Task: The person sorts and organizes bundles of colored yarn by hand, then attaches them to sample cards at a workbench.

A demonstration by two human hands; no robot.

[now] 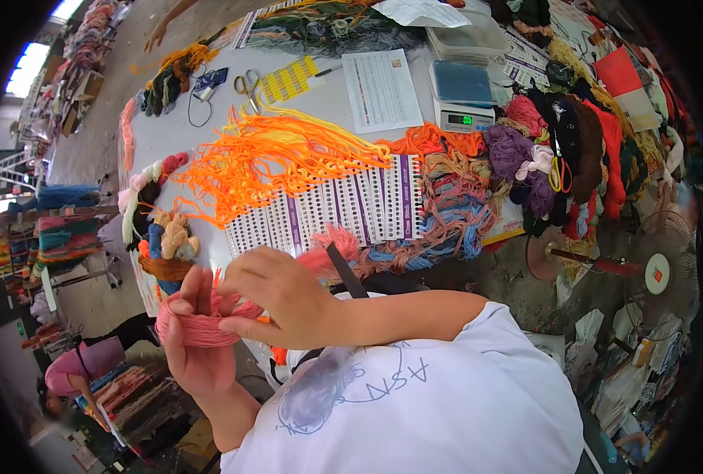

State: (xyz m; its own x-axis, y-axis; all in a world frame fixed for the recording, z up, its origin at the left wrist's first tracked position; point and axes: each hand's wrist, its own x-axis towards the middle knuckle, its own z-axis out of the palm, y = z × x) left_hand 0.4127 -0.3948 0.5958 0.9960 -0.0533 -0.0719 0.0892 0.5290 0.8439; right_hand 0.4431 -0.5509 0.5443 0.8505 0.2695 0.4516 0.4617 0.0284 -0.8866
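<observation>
The pink skein (201,328) wraps across the left hand (203,347), whose fingers are upright and slightly parted. The right hand (276,296) crosses over it, thumb on the yarn; whether its fingers pinch strands I cannot tell. Just beyond, punched cards (327,209) threaded with orange strands (280,158) cover much of the tabletop (158,118), flanked by yarn bundles (169,241) and a multicolored yarn heap (454,205). A dark strap (345,270) crosses near the pink tail (337,243). Farther off are scissors (248,85), a printed sheet (381,88) and a scale (466,118).
</observation>
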